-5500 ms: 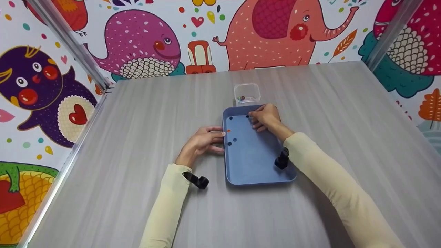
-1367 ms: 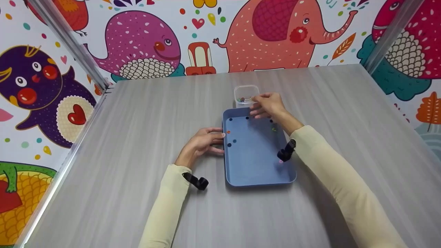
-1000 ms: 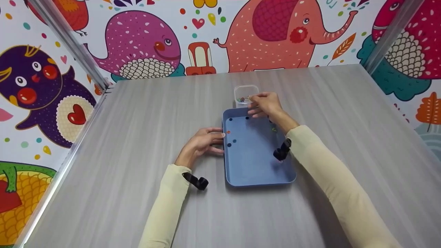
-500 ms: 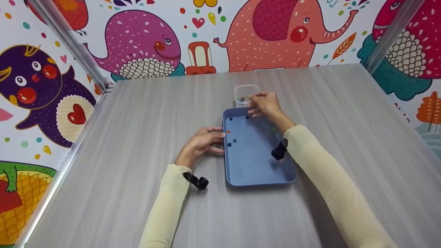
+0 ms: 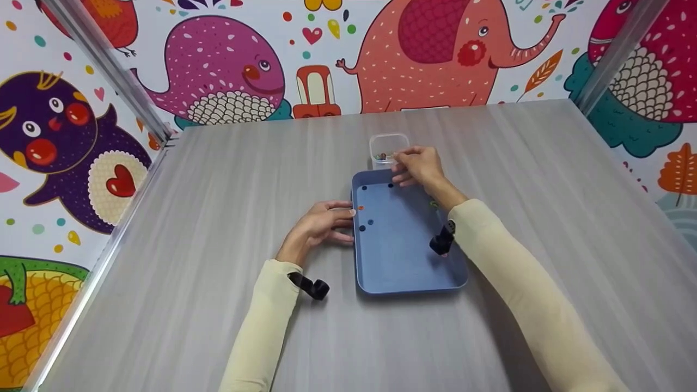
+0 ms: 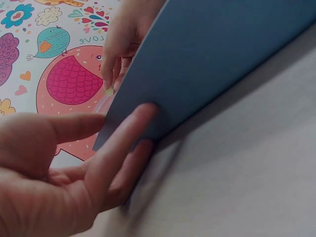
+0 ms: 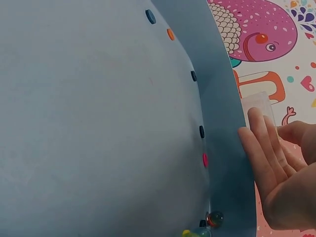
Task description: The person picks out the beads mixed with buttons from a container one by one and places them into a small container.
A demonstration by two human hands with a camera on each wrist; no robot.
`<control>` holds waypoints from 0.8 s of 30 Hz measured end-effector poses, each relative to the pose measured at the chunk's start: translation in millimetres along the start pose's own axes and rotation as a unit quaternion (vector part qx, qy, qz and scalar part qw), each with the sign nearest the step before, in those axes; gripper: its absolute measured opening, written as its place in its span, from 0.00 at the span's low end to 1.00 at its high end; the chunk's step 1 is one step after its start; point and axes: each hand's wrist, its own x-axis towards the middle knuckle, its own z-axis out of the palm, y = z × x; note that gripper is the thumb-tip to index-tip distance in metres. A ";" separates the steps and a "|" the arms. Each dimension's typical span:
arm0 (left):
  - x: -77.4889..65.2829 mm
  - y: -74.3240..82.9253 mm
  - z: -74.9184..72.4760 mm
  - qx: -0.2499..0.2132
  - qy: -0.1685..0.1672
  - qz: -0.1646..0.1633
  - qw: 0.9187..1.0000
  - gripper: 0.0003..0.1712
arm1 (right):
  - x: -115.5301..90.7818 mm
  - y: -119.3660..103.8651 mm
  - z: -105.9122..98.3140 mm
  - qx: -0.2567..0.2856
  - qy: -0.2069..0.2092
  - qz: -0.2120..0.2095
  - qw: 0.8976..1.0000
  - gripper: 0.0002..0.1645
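My left hand [image 5: 322,224] rests against the left outer wall of a blue tray [image 5: 403,277], its fingers fairly straight. Beyond the tray's far end stands a small clear plastic box [image 5: 389,142] with several small coloured pieces [image 5: 383,157] in it. My right hand [image 5: 423,166] is at the box's near right corner. Its thumb and index finger pinch a small yellow-green piece [image 6: 108,91], whose kind is too small to tell. Inside the tray, along its left edge and far end, lie dark buttons [image 5: 362,228] and an orange button [image 5: 360,208].
A pink-red button [image 7: 205,159], a glass marble [image 7: 215,218] and a yellow piece [image 7: 186,233] also lie in the tray. The grey table [image 5: 218,245] is bounded by walls with cartoon animals [image 5: 425,54]. Metal posts [image 5: 109,71] stand at the corners.
My right hand has moved from inside the tray's far end up to the clear box. Over the last second it has shifted slightly left, then hardly moved. My left hand stays put.
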 end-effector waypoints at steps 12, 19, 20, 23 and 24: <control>0.3 -0.1 -0.3 -0.003 0.002 -0.005 1.000 0.28 | -3.1 2.2 0.1 0.018 -0.005 -0.002 1.000 0.15; 0.6 0.6 0.1 0.002 -0.002 -0.004 1.000 0.28 | -8.0 -0.2 -4.8 0.036 -0.003 -0.006 0.999 0.16; 0.5 0.8 0.1 0.004 -0.003 -0.004 1.000 0.27 | -9.3 -1.2 -6.3 0.034 -0.003 -0.005 0.999 0.16; 0.3 1.1 0.0 0.006 -0.002 -0.006 1.000 0.28 | -13.6 -4.8 -10.7 0.035 -0.003 0.005 0.999 0.17; 0.3 1.0 -0.1 0.005 -0.002 -0.006 1.000 0.28 | -15.1 -6.4 -12.4 0.035 -0.005 0.007 0.999 0.18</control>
